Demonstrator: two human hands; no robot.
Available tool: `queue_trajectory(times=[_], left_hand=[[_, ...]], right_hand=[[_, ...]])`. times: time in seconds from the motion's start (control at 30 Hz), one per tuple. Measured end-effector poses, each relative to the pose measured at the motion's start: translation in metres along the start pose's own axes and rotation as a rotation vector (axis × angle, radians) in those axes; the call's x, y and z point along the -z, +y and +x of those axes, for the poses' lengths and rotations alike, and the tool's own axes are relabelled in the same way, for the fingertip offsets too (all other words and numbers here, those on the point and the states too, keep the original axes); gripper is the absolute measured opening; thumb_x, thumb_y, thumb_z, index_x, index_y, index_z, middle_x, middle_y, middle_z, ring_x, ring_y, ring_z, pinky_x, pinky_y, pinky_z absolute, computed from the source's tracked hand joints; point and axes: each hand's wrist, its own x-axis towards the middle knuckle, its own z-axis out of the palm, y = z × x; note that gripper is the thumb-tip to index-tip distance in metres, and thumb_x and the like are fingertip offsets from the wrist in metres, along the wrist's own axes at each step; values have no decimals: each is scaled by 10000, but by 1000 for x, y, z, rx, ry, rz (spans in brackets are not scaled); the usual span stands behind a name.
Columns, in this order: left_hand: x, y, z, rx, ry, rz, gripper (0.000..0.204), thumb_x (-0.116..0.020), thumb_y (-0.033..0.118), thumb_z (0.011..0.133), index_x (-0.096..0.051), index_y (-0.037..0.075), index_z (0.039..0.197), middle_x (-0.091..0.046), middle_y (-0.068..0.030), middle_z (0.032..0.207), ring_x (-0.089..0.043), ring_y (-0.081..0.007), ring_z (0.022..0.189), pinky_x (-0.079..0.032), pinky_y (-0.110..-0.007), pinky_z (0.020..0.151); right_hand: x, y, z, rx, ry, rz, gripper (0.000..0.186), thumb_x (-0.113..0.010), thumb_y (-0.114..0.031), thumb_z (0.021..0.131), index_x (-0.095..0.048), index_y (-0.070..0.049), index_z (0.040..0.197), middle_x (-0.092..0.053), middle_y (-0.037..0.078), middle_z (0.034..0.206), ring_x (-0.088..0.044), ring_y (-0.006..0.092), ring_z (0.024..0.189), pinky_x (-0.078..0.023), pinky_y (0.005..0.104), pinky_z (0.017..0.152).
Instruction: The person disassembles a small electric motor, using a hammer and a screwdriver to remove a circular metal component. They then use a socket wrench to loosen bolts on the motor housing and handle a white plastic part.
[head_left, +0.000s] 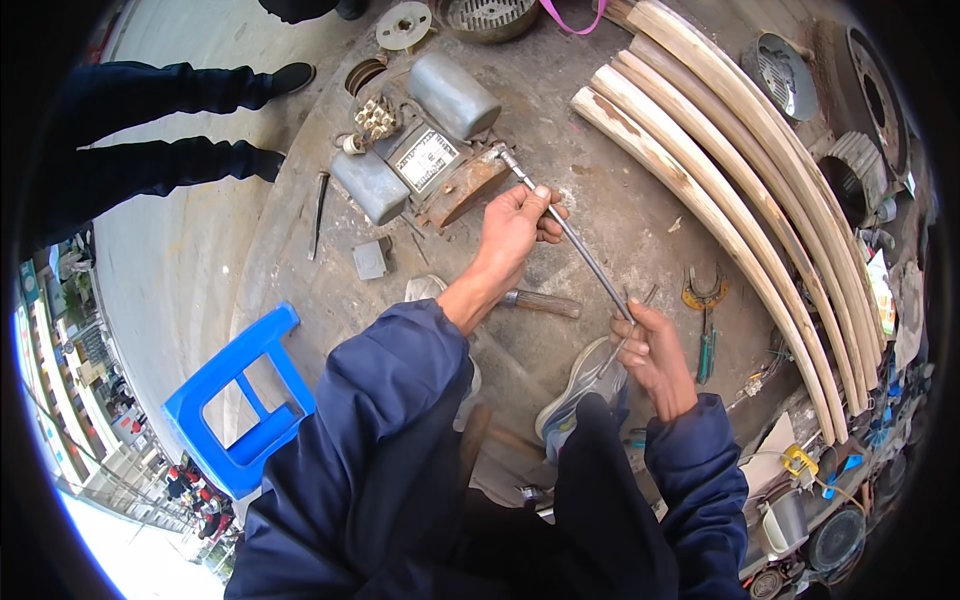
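Note:
A long steel socket wrench (588, 258) slants between my hands, its head beside the rusty end of an electric motor (428, 160). Whether the head is seated on a bolt I cannot tell. My left hand (517, 222) pinches the shaft near the head. Around its lower end close the fingers of my right hand (648, 350), where a thin metal bar crosses the shaft. Two rounded grey covers and a pale label plate sit on the motor, with light-coloured terminals exposed beside them. Under my left wrist lies a wooden-handled tool (543, 303), its head partly hidden.
Several long bent poles (690, 180) lie at the right. Nearby are a yellow puller-like tool (705, 290) and green-handled pliers (706, 350). A small grey box (371, 259) and a dark chisel-like bar (318, 215) lie left, near a blue stool (245, 400). Another person's legs (180, 100) stand far left.

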Motion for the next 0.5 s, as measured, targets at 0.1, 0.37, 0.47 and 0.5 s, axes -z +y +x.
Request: queue_trajectory(times=[0.1, 0.37, 0.47, 0.5], left_hand=[[-2, 0, 0, 5, 17, -19, 241, -572, 233, 1109, -663, 10, 1097, -741, -97, 947, -670, -107, 706, -593, -288, 684], [-6, 3, -1, 15, 41, -33, 239, -572, 231, 1108, -661, 13, 1065, -736, -100, 932, -674, -113, 706, -589, -290, 674], [-5, 6, -3, 16, 47, -16, 254, -573, 241, 1109, -661, 9, 1055, -731, -99, 923, -671, -119, 704, -585, -292, 671], [-6, 7, -2, 21, 24, -17, 252, -572, 246, 1110, -660, 15, 1061, -735, -97, 934, -673, -113, 708, -589, -290, 680]], right_hand=[[5, -1, -1, -30, 44, -1, 394, -493, -351, 1126, -584, 28, 1069, -649, 89, 779, -444, 56, 463, -393, 235, 400], [8, 31, -23, 1227, 600, -1911, 700, -766, -147, 891, -435, 63, 1472, -543, 294, 1351, -523, 435, 1264, -370, 556, 1140], [-20, 28, 1, 1374, 422, -1807, 454, -701, -114, 930, -575, 52, 1332, -628, 213, 1131, -590, 391, 1053, -440, 474, 989], [-17, 30, 9, 1361, 375, -1725, 379, -683, -116, 944, -613, 47, 1279, -631, 188, 1039, -585, 373, 977, -446, 454, 927]])
